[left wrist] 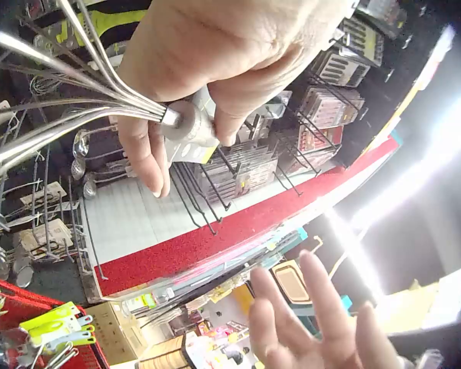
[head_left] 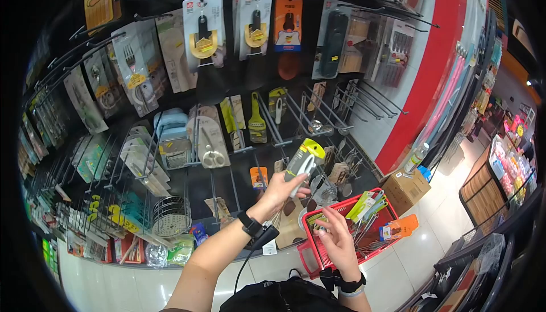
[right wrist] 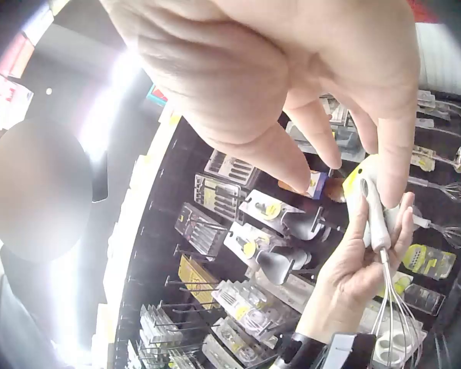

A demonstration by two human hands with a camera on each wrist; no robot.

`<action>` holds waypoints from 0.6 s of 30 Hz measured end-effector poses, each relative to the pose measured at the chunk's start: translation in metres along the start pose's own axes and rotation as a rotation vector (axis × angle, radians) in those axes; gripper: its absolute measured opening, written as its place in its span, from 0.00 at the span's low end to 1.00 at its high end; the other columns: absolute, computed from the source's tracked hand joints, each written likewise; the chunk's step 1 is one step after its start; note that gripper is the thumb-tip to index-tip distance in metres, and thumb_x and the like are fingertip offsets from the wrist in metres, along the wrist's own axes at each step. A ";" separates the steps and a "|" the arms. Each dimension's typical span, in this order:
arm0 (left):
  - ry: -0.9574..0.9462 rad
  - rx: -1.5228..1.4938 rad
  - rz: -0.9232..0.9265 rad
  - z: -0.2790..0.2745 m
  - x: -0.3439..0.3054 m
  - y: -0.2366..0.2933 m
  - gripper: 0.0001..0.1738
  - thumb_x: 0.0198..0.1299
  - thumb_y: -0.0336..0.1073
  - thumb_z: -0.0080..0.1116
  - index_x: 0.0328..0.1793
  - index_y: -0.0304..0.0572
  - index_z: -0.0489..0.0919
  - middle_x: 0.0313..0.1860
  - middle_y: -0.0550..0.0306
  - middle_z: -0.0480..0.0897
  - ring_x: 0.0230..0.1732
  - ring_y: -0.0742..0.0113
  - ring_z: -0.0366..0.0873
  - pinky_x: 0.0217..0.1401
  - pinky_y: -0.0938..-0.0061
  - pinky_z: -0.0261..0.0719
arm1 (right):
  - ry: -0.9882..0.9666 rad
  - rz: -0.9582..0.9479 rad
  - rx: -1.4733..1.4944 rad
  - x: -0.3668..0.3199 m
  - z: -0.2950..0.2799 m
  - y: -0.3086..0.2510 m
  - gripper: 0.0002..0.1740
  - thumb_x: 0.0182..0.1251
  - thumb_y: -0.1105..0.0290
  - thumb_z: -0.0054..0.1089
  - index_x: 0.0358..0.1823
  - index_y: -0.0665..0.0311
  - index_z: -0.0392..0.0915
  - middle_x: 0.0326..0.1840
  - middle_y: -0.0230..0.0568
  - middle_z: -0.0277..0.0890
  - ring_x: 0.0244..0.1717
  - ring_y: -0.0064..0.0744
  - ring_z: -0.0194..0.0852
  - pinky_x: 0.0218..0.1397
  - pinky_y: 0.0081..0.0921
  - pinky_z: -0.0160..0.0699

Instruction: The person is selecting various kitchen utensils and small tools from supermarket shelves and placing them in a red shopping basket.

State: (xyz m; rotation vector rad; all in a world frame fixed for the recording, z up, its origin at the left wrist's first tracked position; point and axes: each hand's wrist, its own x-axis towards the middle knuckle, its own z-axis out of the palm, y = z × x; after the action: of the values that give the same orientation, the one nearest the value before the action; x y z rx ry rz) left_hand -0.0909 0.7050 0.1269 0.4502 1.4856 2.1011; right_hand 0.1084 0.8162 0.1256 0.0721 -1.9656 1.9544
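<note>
A whisk (head_left: 305,167) with a white handle and a yellow-green card is pinched in my left hand (head_left: 277,191), in front of the rack. In the left wrist view the whisk's metal wires (left wrist: 84,111) spread out beyond the hand. From the right wrist, the white handle (right wrist: 377,223) lies between thumb and fingers, its wires pointing down. My right hand (head_left: 339,242) is raised over the red shopping basket (head_left: 311,241) with its fingers loosely spread and nothing in them. Green-handled utensils (head_left: 367,205) and an orange-carded package (head_left: 400,228) lie in the basket.
Hooks on the rack hold packaged kitchen tools, among them spatulas (head_left: 203,27) and a green-carded brush (head_left: 257,118). To the right of the basket stands a cardboard box (head_left: 405,191) with a bottle (head_left: 417,157) on top. Metal hooks (head_left: 369,98) stick out toward me.
</note>
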 end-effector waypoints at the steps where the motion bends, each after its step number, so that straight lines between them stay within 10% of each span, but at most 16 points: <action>1: 0.000 -0.019 0.016 0.000 0.007 0.002 0.19 0.64 0.37 0.56 0.54 0.29 0.72 0.41 0.46 0.80 0.36 0.59 0.84 0.33 0.76 0.85 | 0.010 -0.004 0.000 -0.002 -0.003 0.000 0.28 0.64 0.82 0.51 0.67 0.68 0.61 0.69 0.45 0.50 0.63 0.36 0.66 0.56 0.23 0.76; 18: 0.263 0.055 0.251 -0.012 0.050 -0.024 0.17 0.63 0.36 0.57 0.53 0.32 0.71 0.44 0.51 0.80 0.35 0.67 0.82 0.37 0.76 0.83 | 0.094 0.148 -0.106 -0.012 -0.045 0.019 0.24 0.64 0.81 0.52 0.63 0.68 0.66 0.64 0.45 0.58 0.58 0.34 0.71 0.55 0.24 0.77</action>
State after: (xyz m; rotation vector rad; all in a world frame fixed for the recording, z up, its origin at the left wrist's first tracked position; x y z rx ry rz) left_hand -0.1329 0.7314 0.0990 0.4104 1.7136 2.3952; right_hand 0.1238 0.8579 0.1028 -0.1943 -2.0602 1.9007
